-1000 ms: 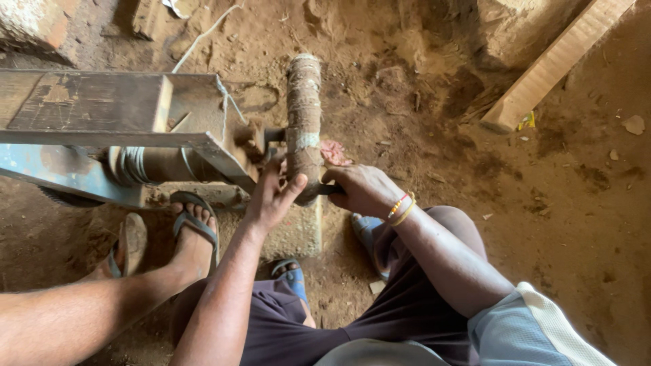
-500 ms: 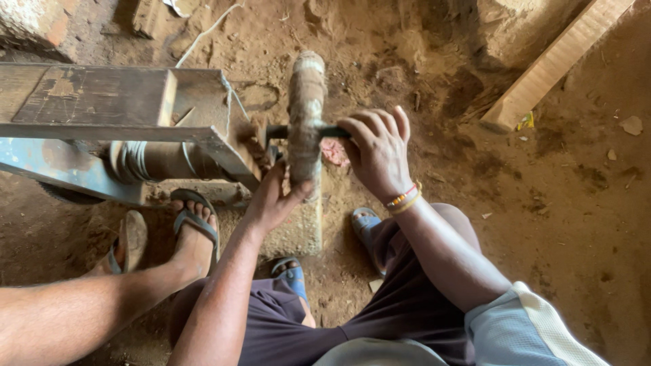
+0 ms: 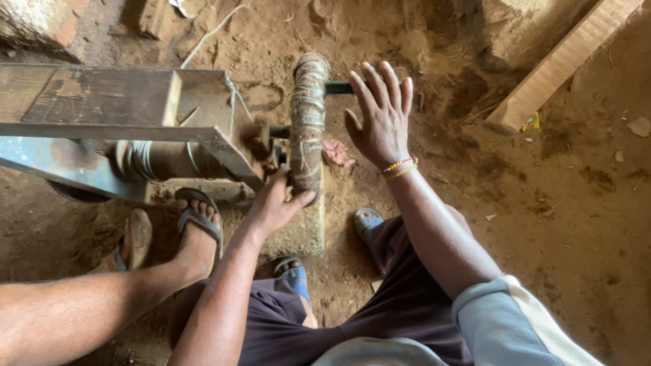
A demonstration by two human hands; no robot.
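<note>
A narrow upright wheel (image 3: 308,115), wrapped in rough cord, sits on an axle at the end of a metal and wood frame (image 3: 102,102). My left hand (image 3: 274,203) cups the wheel's lower rim, with the thumb on its near side. A dark crank handle (image 3: 337,87) sticks out near the wheel's top. My right hand (image 3: 380,115) lies flat against it, fingers spread and straight, with bead bangles on the wrist. A spool wound with pale cord (image 3: 156,159) lies under the frame.
Another person's bare leg reaches in from the lower left, its sandalled foot (image 3: 196,230) braced on a stone block (image 3: 305,234). A loose sandal (image 3: 135,237) lies beside it. My blue sandals (image 3: 366,220) rest on dirt ground. A wooden plank (image 3: 563,61) lies upper right.
The crank handle has swung from the wheel's lower side up to its top. My right hand followed it upward and went from gripping the handle to fingers spread flat. My left hand stayed at the lower rim.
</note>
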